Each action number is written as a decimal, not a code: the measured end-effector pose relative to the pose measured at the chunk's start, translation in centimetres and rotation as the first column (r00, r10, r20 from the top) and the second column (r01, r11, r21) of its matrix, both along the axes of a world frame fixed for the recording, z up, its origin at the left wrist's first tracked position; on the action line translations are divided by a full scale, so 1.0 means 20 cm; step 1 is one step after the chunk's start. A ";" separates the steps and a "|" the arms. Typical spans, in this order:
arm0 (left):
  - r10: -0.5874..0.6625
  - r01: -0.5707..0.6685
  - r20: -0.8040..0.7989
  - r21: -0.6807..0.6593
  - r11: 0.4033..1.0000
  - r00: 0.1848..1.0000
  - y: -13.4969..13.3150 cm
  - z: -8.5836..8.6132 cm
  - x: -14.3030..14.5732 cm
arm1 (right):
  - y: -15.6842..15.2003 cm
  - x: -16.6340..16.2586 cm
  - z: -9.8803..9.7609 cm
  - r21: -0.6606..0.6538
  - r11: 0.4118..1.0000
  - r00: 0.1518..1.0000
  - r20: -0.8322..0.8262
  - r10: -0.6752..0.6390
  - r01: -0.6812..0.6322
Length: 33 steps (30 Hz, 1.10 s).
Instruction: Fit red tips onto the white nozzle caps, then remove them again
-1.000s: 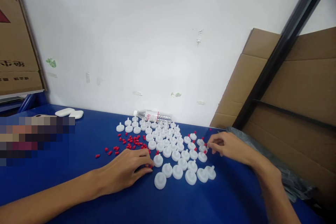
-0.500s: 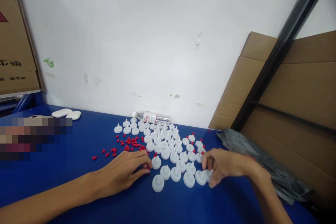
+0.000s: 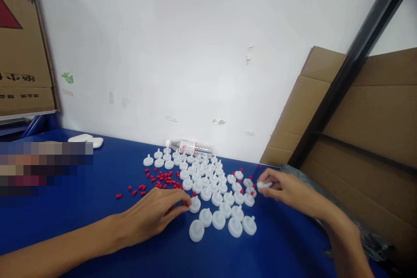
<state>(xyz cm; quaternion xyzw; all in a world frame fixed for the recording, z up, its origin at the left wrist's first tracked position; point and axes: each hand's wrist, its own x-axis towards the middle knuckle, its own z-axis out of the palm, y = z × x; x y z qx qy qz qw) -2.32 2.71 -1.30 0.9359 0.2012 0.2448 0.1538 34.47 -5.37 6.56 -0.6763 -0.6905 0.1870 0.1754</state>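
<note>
My left hand (image 3: 167,206) rests on the blue table with its fingers pinched on a small red cap (image 3: 187,204), mostly hidden by the fingertips. Right beside those fingertips stands a white nozzle lid (image 3: 194,205). My right hand (image 3: 282,186) is at the right of the group, thumb and fingers closed on another white nozzle lid (image 3: 263,185). Close to it stand several white lids with red tips (image 3: 248,182). Many more white lids with bare spouts (image 3: 206,193) fill the middle, and loose red caps (image 3: 161,177) lie to their left.
A clear plastic bottle (image 3: 192,147) lies along the wall behind the lids. Grey plastic bags (image 3: 374,243) and cardboard (image 3: 299,108) are at the right. Two white objects (image 3: 97,142) lie at the back left, near a blurred-out patch. A blue table (image 3: 137,256) carries everything.
My right hand has moved away from the front row towards the back right, with a white nozzle lid lifted from there. My left hand has hardly moved. The view has shifted slightly.
</note>
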 end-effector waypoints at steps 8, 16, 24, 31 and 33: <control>0.003 -0.008 0.062 0.083 0.997 0.998 -0.01 -0.01 0.00 | 0.08 -0.23 -0.02 0.435 0.894 0.967 0.256 -0.011 -0.105; -0.038 0.013 0.163 0.153 0.988 0.986 0.00 -0.02 0.01 | 0.09 -0.49 -0.15 0.613 0.637 0.873 0.434 0.222 -0.466; -0.010 -0.028 0.207 0.184 0.983 0.978 -0.01 -0.02 0.00 | 0.09 -0.60 -0.22 0.569 0.591 0.810 0.507 0.294 -0.571; -0.067 0.018 0.239 0.203 0.979 0.969 -0.02 -0.02 0.00 | 0.08 -0.66 -0.24 0.574 0.542 0.780 0.548 0.303 -0.614; -0.067 0.014 0.248 0.207 0.978 0.966 -0.02 -0.02 0.00 | 0.08 -0.66 -0.24 0.587 0.531 0.784 0.541 0.303 -0.611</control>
